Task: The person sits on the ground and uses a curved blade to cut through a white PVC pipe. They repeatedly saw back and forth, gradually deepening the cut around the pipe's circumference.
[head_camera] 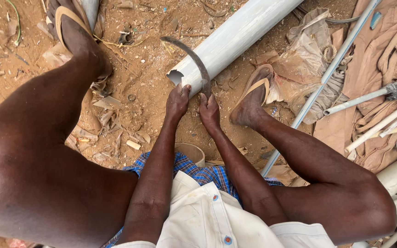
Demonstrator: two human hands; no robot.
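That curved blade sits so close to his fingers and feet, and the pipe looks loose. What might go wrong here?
The curved blade bears on the end of the big grey pipe, and the left hand and right hand sit right at it, so a slip might cut fingers. The pipe lies loose on dirt and could roll. The right foot, in an open sandal, rests close by and is unprotected.

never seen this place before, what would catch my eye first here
At the centre, a big grey pipe lies on the red dirt, with a curved blade arching over its cut end. The left hand and right hand meet just below that end, the right gripping the blade's base. Thin pipes lie at right.
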